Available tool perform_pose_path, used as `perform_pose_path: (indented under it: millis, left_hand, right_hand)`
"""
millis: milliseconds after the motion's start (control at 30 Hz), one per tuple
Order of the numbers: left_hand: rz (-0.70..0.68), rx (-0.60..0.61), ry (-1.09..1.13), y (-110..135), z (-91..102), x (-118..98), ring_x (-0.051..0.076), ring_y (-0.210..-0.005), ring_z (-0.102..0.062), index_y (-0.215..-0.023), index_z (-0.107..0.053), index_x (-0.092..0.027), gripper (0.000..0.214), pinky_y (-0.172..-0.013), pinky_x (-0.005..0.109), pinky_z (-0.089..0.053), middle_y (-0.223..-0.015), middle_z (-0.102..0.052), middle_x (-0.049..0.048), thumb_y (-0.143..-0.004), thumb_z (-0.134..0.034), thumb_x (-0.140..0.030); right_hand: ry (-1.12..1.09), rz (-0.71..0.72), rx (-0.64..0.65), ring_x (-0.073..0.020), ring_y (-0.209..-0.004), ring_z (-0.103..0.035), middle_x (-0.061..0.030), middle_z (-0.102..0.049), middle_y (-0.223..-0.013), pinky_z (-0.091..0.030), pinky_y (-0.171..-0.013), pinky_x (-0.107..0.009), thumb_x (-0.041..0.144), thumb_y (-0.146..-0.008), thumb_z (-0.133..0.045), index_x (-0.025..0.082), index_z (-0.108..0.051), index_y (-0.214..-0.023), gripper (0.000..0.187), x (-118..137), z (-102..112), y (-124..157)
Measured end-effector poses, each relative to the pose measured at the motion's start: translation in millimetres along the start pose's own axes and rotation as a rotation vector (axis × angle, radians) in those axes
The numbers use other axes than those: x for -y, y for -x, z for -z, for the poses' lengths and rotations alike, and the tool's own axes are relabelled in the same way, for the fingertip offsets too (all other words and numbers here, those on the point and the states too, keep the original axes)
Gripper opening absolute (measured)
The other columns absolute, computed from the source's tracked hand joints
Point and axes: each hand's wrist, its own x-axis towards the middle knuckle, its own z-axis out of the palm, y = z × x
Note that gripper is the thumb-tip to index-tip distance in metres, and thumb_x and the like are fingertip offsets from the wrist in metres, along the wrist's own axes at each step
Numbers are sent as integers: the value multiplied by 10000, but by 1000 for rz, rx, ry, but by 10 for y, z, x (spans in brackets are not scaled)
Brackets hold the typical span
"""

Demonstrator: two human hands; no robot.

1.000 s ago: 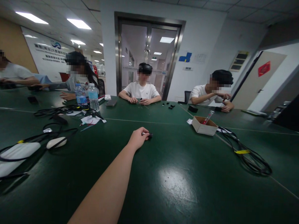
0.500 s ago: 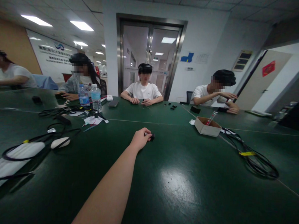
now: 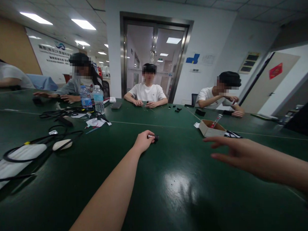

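My left hand (image 3: 143,141) is stretched far out over the dark green table (image 3: 166,196), its fingers pinched on a small black and silver part (image 3: 154,138) that rests at the table surface. My right hand (image 3: 228,150) hovers above the table on the right, fingers spread and pointing left, holding nothing. It is a little in front of an open cardboard box (image 3: 210,128) with a red-tipped tube (image 3: 215,121) leaning in it.
Black cables (image 3: 54,134) and white pouches (image 3: 21,154) lie at the left, with two water bottles (image 3: 94,100) behind them. Several people sit at the far side, small black parts (image 3: 176,109) before them. A glass door is behind.
My right hand has come into view from the right and reaches left over the table. My left hand stays pinched on the small part at nearly the same spot.
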Motion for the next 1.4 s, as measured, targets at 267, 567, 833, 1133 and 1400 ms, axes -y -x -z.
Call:
perform_pose_path:
  millis: [267,567,833,1133,1400]
  left_hand:
    - [-26,-45,221,-93,4,80,120,-691,-661,-943,-633,-115,161,-742,278,-559,-885,-673,83,-782,-634,-106]
    - [41,-39,351,-110,15,9,108,-672,-643,-872,-651,-96,118,-775,289,-553,-799,-653,50,-758,-638,-71]
    - [33,-206,335,-198,60,67,109,-717,-622,-910,-635,-112,131,-766,284,-532,-831,-653,59,-778,-628,-113]
    - [79,-138,468,-276,9,57,104,-731,-635,-937,-614,-105,177,-790,272,-531,-847,-665,76,-764,-654,-94]
    - [66,-95,402,-276,12,55,107,-713,-624,-876,-629,-98,130,-776,278,-534,-772,-653,57,-750,-659,-100]
  right_hand:
    - [-997,-186,337,-177,-494,-624,-37,-629,-697,-554,-466,-305,445,-817,-664,191,-501,-1142,444,113,-1286,-1688]
    - [-1311,-105,210,-100,-489,-563,-27,-597,-633,-532,-491,-198,111,-905,-503,131,-572,-979,103,110,-1681,-1845]
    - [-1511,-64,105,-120,-553,-612,-34,-626,-675,-553,-563,-228,67,-836,-505,156,-587,-979,188,-19,-1670,-1786]
    - [-1473,-111,-43,-120,-491,-615,-11,-619,-664,-565,-520,-233,71,-815,-569,172,-517,-974,196,-55,-1727,-1909]
    - [-1457,-80,-29,-106,-508,-621,-31,-638,-720,-575,-533,-220,69,-819,-603,148,-534,-949,167,-44,-1717,-1921]
